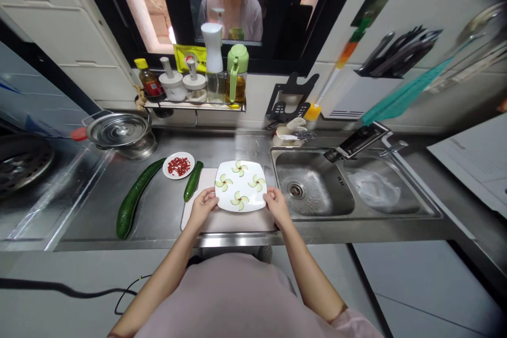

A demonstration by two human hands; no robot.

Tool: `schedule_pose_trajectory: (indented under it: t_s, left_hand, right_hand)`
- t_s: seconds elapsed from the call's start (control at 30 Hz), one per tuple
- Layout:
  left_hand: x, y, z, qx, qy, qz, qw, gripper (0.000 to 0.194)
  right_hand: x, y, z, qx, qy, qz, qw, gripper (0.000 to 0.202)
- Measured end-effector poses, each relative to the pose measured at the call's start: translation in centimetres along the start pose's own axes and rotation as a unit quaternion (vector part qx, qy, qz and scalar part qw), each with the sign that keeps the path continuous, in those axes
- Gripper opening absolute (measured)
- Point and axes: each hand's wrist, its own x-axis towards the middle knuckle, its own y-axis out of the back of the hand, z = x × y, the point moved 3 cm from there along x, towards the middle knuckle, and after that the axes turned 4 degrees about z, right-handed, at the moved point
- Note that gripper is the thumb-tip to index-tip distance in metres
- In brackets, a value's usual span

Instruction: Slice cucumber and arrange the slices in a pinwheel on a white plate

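Observation:
Between my two hands is a white square plate with rounded corners, above a pale cutting board. Several pinwheels of green-edged cucumber slices with small red centres are laid out on it. My left hand pinches the plate's left edge, and my right hand grips its right edge. Left of the plate lies a short piece of cucumber, partly over the board. A small white dish of red bits sits behind it, and a long whole cucumber rests farther left.
At the right is a double steel sink with a faucet; a plastic bag lies in its right basin. A lidded steel pot stands back left. Bottles and jars line a rack under the window. A knife holder hangs on the wall.

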Motion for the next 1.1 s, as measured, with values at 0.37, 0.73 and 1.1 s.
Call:
schedule_pose_trajectory:
  t_s: [0.37, 0.73, 1.1]
  left_hand:
    - [-2.5, 0.5, 2.9, -0.050, 0.008, -0.044, 0.998, 0.062]
    - [-4.0, 1.4, 2.5, -0.061, 0.031, -0.021, 0.997, 0.053]
    - [-5.7, -2.7, 0.9, -0.102, 0.102, -0.111, 0.983, 0.057]
  right_hand:
    - [-3.3, 0.7, -4.0, 0.096, -0.034, 0.011, 0.995, 0.031]
    - [-4.8, 0.2, -3.3, 0.104, -0.049, 0.002, 0.993, 0.031]
    - [-6.2, 0.3, 0.0, 0.337, -0.180, 0.089, 0.920, 0.038]
